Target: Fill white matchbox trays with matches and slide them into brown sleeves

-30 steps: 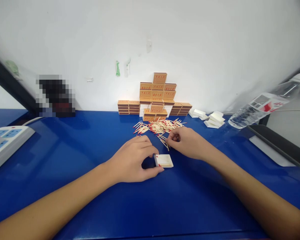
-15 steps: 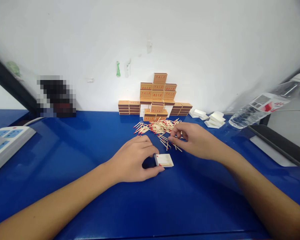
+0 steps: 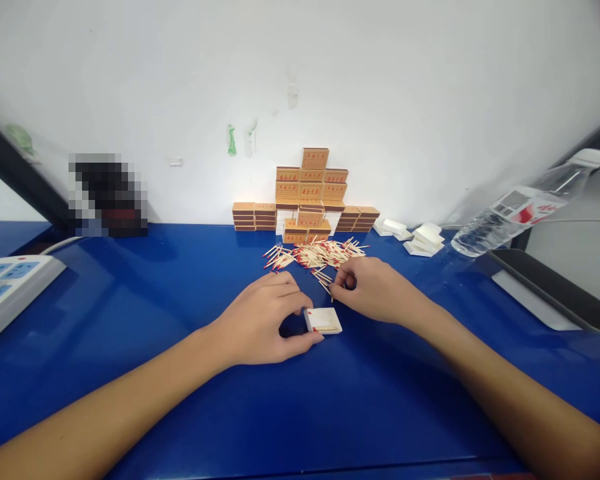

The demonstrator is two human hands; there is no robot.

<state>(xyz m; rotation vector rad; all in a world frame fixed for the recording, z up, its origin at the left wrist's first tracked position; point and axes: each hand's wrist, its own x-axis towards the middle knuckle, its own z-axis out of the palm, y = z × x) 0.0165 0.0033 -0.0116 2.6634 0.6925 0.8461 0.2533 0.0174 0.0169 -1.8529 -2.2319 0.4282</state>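
Observation:
A small white matchbox tray (image 3: 324, 319) lies on the blue table with a few matches inside along its near side. My left hand (image 3: 267, 320) grips its left end, thumb at the near corner and fingers at the far one. Just beyond the tray, my right hand (image 3: 373, 287) is closed in a pinch at the edge of the loose matches, a match showing at its fingertips. Behind, the heap of red-tipped matches (image 3: 325, 253) spreads in front of the stacked matchboxes (image 3: 310, 191).
White empty trays (image 3: 424, 240) lie right of the stack. Farther right are a tilted plastic bottle (image 3: 517, 207) and a dark phone-like object (image 3: 555, 287). A power strip (image 3: 17, 287) sits at left, near a blurred-out dark object (image 3: 113, 197). A white wall (image 3: 180, 87) rises behind.
My right hand has moved slightly nearer and left, its thumb and fingers now pinched at the matches. My left hand keeps its hold on the tray. The whole view has shifted a little.

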